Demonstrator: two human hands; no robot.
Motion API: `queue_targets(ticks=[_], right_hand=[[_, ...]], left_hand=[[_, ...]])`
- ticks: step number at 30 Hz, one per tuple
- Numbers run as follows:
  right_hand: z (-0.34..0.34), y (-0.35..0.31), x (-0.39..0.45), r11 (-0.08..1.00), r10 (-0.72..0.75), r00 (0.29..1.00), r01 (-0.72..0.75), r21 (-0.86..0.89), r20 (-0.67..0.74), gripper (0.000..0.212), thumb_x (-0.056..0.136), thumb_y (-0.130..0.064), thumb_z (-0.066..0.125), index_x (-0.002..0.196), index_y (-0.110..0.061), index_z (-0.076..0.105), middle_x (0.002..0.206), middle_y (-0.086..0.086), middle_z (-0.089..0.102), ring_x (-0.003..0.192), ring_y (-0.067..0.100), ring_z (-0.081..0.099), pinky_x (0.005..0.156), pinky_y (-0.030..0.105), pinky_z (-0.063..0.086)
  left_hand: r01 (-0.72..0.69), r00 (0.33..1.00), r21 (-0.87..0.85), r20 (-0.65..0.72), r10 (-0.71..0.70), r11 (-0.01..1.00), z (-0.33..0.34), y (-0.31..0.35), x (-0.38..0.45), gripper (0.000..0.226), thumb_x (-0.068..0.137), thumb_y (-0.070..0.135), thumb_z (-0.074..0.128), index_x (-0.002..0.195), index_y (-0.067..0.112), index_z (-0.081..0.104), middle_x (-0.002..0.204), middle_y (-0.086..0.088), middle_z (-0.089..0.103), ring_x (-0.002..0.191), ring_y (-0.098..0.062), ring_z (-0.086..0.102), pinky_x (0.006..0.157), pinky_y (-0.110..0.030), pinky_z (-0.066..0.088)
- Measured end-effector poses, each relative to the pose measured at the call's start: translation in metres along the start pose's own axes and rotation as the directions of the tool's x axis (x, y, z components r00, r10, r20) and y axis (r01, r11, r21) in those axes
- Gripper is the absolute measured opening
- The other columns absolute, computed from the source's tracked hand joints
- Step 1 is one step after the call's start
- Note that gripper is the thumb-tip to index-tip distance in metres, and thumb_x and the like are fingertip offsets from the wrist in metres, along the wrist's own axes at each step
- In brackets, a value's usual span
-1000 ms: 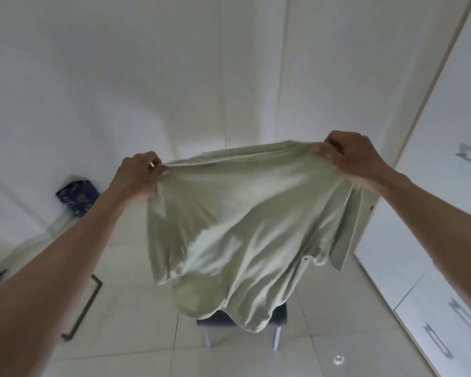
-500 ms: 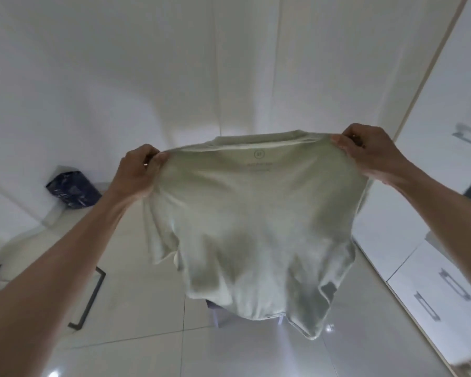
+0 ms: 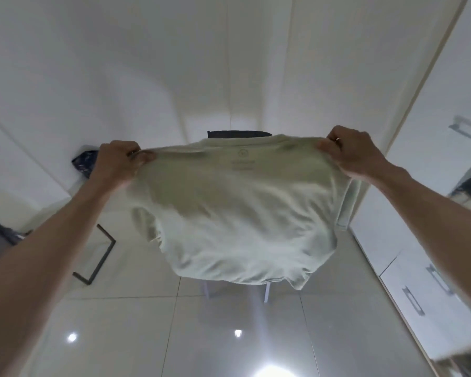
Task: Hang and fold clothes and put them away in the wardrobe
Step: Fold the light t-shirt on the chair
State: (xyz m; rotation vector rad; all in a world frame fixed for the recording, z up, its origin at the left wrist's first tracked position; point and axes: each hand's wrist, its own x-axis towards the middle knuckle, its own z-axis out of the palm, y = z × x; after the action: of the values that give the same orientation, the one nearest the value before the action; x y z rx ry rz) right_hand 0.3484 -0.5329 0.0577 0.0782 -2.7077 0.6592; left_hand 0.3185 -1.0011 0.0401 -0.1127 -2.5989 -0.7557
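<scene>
The fingers (image 3: 132, 155) of the left hand (image 3: 117, 164) are curled round one shoulder of the pale green T-shirt (image 3: 239, 213), and those of the right hand (image 3: 351, 152) pinch the other shoulder in the same way, so the top edge is pulled taut between them. The shirt hangs in the air in front of the person, spread wide with its neck label facing the camera (the print on it is too small to read), its hem drooping over a dark stool (image 3: 238, 133) that stands on the glossy tiled floor (image 3: 120, 336). Judging by this, the task is at an early point for this garment: it is shaken out flat but not yet folded or on a hanger, and putting it away is left to do. The white wardrobe drawers (image 3: 419, 289) along the right edge of the floor look closed. Both arms reach forward, nearly straight and level, wrists turned knuckles-up. A dark patterned bundle (image 3: 83, 163) lies beyond the left hand, near the wall.
</scene>
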Motion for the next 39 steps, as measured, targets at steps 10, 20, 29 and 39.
queue_targets(ticks=[10,20,29,39], right_hand=[[0.028,0.033,-0.025,0.999,-0.020,0.999,0.022,-0.035,0.050,0.042,0.099,-0.059,0.043,0.099,-0.019,0.054,0.080,0.007,0.061,0.080,0.034,0.057,0.070,0.039,0.043],[0.181,0.090,0.025,0.975,0.208,0.960,-0.219,0.041,0.187,0.043,0.092,-0.066,0.050,0.083,-0.025,0.055,0.074,0.000,0.060,0.079,0.032,0.059,0.079,0.046,0.053],[0.375,0.164,0.101,0.928,0.365,0.849,-0.363,-0.081,0.383,0.041,0.095,-0.062,0.050,0.083,-0.023,0.054,0.072,-0.003,0.059,0.077,0.029,0.060,0.070,0.039,0.049],[0.544,0.250,0.183,0.863,0.503,0.794,-0.485,-0.143,0.341,0.021,0.104,-0.041,0.042,0.095,-0.024,0.050,0.086,0.004,0.060,0.084,0.033,0.057,0.072,0.038,0.042]], left_hand=[[0.075,0.997,0.176,-0.030,-0.071,0.982,0.032,-0.012,-0.045,0.021,0.102,0.015,0.051,0.099,-0.002,0.064,0.103,-0.028,0.066,0.100,-0.043,0.061,0.079,-0.039,0.039],[0.144,0.966,0.213,0.180,-0.184,0.966,0.166,-0.112,0.016,0.022,0.105,0.019,0.044,0.097,0.003,0.057,0.096,-0.027,0.062,0.093,-0.043,0.057,0.080,-0.047,0.043],[0.149,0.862,0.307,0.425,-0.276,0.940,0.357,-0.251,0.077,0.016,0.100,0.009,0.053,0.095,-0.002,0.063,0.089,-0.031,0.064,0.091,-0.048,0.061,0.078,-0.049,0.044],[0.218,0.821,0.307,0.456,-0.344,0.927,0.538,-0.315,0.160,0.023,0.101,0.013,0.046,0.096,-0.001,0.064,0.099,-0.029,0.065,0.098,-0.046,0.060,0.077,-0.044,0.043]])
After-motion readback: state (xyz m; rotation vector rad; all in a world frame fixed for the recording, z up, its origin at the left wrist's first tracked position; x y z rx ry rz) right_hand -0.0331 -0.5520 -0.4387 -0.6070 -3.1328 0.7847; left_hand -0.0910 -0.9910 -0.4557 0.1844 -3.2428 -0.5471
